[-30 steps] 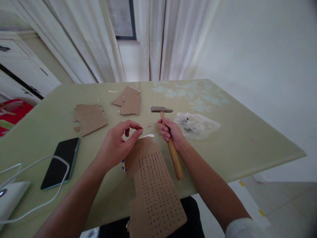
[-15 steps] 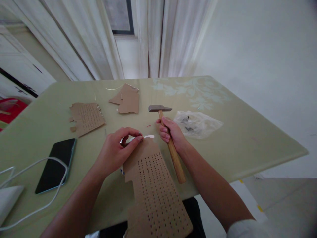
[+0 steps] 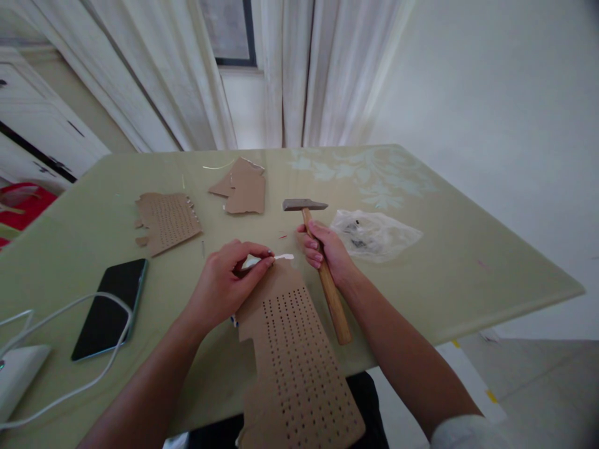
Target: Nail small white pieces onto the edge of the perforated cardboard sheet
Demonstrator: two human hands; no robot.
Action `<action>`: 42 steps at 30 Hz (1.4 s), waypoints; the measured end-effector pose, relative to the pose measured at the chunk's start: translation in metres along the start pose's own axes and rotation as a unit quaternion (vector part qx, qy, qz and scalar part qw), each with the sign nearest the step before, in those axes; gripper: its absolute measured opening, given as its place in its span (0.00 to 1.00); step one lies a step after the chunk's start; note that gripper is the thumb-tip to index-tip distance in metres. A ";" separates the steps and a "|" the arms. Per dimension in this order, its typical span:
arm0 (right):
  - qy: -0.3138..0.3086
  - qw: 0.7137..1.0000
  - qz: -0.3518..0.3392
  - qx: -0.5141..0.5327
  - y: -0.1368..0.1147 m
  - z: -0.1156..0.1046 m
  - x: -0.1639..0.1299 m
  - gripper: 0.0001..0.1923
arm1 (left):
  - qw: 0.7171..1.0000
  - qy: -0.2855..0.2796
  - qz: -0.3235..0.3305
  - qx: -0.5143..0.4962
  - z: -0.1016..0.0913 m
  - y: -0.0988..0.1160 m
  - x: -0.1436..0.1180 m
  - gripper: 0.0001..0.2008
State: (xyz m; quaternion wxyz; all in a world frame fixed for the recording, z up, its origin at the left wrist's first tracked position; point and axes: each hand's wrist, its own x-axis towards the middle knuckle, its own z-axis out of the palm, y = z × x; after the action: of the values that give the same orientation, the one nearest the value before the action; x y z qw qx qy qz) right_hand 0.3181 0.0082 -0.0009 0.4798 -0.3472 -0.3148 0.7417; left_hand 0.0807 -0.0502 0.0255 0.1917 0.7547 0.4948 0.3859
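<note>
Pale green desk (image 3: 468,274) carries it all: perforated cardboard sheet (image 3: 294,362) overhanging the near edge, wooden-handled hammer (image 3: 322,268) just right of it, right hand (image 3: 325,249) wrapped around its handle. Left hand (image 3: 224,284) pinches something tiny at the sheet's top edge, beside a white scrap (image 3: 283,256).

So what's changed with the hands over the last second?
The left hand has come down from a raised pinch to the top edge of the perforated cardboard sheet, its fingertips now closed at the edge by a small white scrap; what they pinch is too small to tell. The right hand keeps its grip on the hammer, whose head stays up. The phone and plastic bag are unmoved.
</note>
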 end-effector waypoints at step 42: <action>-0.052 0.927 -0.113 -0.354 -0.047 0.033 -0.081 0.21 | 0.999 0.006 0.025 -0.048 0.012 -0.006 0.005 0.11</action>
State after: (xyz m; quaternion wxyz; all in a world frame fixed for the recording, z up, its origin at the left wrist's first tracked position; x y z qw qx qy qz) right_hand 0.3383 -0.0551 0.0725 0.3891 -0.4176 -0.6183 0.5403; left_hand 0.0873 -0.0419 0.0164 0.2153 0.7545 0.4576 0.4183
